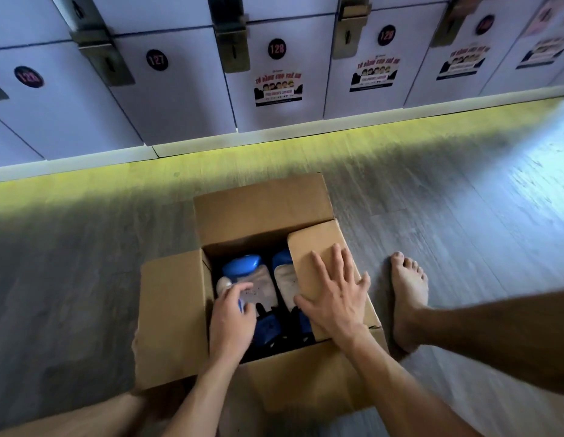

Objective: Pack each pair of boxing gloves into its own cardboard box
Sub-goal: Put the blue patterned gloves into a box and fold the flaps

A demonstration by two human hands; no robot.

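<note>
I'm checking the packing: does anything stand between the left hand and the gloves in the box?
Nothing visible does. The left hand holds the left glove inside the open cardboard box. Only the right flap, pressed by the right hand, partly covers the right glove.

In box (170, 310): gloves (258, 288); box on floor (69, 279) before lockers (180, 99); foot (408, 298) right of box.

Left grip (232, 316) curls on a glove (258, 288); right grip (332, 294) lies flat, spread.

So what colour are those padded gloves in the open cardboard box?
The padded boxing gloves are blue with pale grey panels, clearest in the head view.
</note>
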